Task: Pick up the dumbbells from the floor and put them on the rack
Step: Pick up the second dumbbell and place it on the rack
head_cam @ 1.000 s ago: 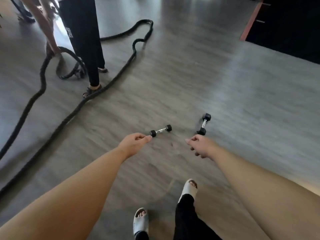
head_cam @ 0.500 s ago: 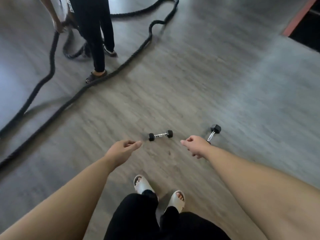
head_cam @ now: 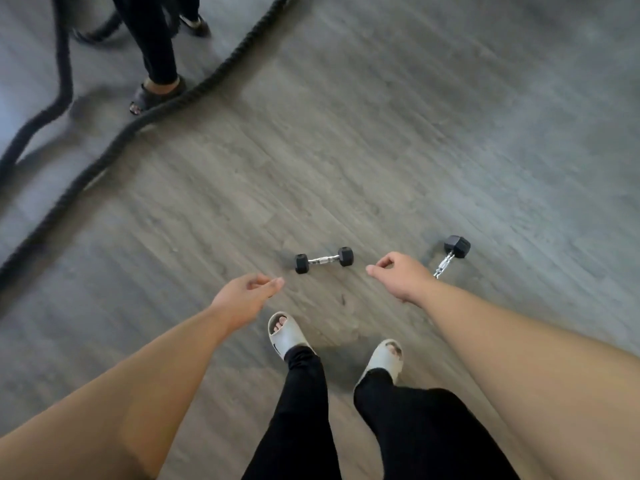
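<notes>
Left hand (head_cam: 244, 295) and right hand (head_cam: 401, 277) both out, empty, fingers loosely spread | grey plank floor (head_cam: 398, 143) all around | thick black rope (head_cam: 114, 147) snaking far left past a bystander's sandal (head_cam: 152, 97) | one dumbbell (head_cam: 324, 259) flat between the hands, just beyond | second dumbbell (head_cam: 452, 254) right, near end hidden behind the right wrist.

Soft, even daylight fills the grey floor (head_cam: 415, 133), palest at its upper left edge beyond the battle rope (head_cam: 104, 161) — no hard glare. Motion blur smears the planks and rope; shadows under the sandals (head_cam: 287, 336) stay faint — wide-angle bending shows toward the edges.
</notes>
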Tool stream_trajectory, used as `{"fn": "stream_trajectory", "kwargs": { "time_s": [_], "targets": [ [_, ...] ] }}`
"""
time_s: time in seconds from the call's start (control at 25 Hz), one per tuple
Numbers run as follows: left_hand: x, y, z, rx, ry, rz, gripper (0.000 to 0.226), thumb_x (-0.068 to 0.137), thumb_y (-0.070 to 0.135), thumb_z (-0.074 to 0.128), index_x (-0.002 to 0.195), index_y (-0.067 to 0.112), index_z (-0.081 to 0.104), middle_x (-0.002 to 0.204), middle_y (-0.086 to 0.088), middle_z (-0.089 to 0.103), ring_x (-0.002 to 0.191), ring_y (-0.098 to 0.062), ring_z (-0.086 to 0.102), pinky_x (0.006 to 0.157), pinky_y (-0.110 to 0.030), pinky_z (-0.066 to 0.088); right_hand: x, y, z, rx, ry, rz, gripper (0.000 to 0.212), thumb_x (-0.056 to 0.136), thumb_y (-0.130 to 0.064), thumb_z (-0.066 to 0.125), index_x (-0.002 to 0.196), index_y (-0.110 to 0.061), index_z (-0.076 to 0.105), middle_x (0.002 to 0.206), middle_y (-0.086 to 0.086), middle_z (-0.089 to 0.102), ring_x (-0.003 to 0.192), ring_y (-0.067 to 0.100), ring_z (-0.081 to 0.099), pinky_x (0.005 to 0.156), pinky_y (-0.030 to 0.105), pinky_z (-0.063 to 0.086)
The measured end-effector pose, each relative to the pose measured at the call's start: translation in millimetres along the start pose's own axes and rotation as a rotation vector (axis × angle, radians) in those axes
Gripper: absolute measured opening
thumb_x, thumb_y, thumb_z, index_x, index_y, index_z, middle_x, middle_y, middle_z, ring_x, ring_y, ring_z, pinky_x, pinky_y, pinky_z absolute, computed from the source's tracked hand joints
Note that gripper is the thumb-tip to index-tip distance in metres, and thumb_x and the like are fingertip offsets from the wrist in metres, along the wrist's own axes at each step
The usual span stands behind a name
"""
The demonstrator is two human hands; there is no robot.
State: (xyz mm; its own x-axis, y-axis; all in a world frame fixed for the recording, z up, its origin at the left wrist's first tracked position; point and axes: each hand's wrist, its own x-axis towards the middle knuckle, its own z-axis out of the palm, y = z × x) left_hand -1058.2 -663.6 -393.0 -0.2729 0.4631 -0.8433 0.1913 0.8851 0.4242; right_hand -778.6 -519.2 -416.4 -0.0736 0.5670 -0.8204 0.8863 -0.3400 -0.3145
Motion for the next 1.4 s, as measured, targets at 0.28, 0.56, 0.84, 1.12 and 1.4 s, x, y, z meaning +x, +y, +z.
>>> {"fn": "stream_trajectory", "kwargs": {
  "time_s": [0.28, 0.56, 0.84, 1.12, 1.4],
  "targets": [
    [190.4, -34.8, 69.2, -0.021, 0.017, -0.138, 0.049, 0.086, 0.061, 0.071, 0.126, 0.033, 0.066, 0.121, 0.006, 0.070, 0.105, -0.013, 0.068, 0.092, -0.034, 0.051, 209.3, 46.1, 51.0, -0.057, -0.112, 0.127, 0.055, 0.090, -0.066, 0.060, 0.130, -0.029, 0.054, 0.127, 0.008, 0.070, 0.096, 0.025, 0.068, 0.080, 0.036, 0.053],
    [390.7, -98.0, 149.4, -0.128, 0.098, -0.244, 0.089, 0.077, 0.071, 0.074, 0.152, 0.032, 0.045, 0.138, 0.002, 0.059, 0.103, -0.015, 0.061, 0.093, -0.046, 0.059, 394.4, 80.1, 136.6, 0.057, -0.069, 0.174, 0.075, 0.088, -0.063, 0.070, 0.149, -0.025, 0.049, 0.117, 0.002, 0.060, 0.097, 0.023, 0.059, 0.081, 0.047, 0.065],
    [514.4, -140.2, 220.2, -0.135, 0.181, -0.228, 0.101, 0.063, 0.070, 0.083, 0.148, 0.029, 0.045, 0.133, 0.003, 0.059, 0.108, -0.021, 0.065, 0.092, -0.041, 0.060, 500.3, 107.3, 219.7, 0.038, 0.007, 0.087, 0.076, 0.072, -0.060, 0.086, 0.134, -0.027, 0.058, 0.129, 0.000, 0.067, 0.102, 0.024, 0.068, 0.078, 0.040, 0.061],
    [461.3, -123.0, 181.1, -0.197, 0.249, -0.188, 0.062, 0.064, 0.043, 0.094, 0.115, 0.032, 0.061, 0.111, 0.007, 0.068, 0.096, -0.020, 0.071, 0.082, -0.044, 0.064, 434.5, 79.6, 180.8, 0.036, 0.078, 0.062, 0.048, 0.075, -0.043, 0.087, 0.112, -0.023, 0.063, 0.100, -0.004, 0.069, 0.065, 0.005, 0.063, 0.057, 0.032, 0.055],
    [265.4, 3.3, 29.8, -0.149, 0.326, -0.047, 0.054, 0.068, 0.039, 0.094, 0.110, 0.026, 0.063, 0.100, 0.005, 0.070, 0.078, -0.010, 0.071, 0.059, -0.032, 0.062, 242.1, -55.3, 77.3, 0.211, 0.081, 0.013, 0.050, 0.069, -0.042, 0.090, 0.105, -0.024, 0.060, 0.090, -0.008, 0.066, 0.073, 0.025, 0.074, 0.069, 0.054, 0.066]
  ]
}}
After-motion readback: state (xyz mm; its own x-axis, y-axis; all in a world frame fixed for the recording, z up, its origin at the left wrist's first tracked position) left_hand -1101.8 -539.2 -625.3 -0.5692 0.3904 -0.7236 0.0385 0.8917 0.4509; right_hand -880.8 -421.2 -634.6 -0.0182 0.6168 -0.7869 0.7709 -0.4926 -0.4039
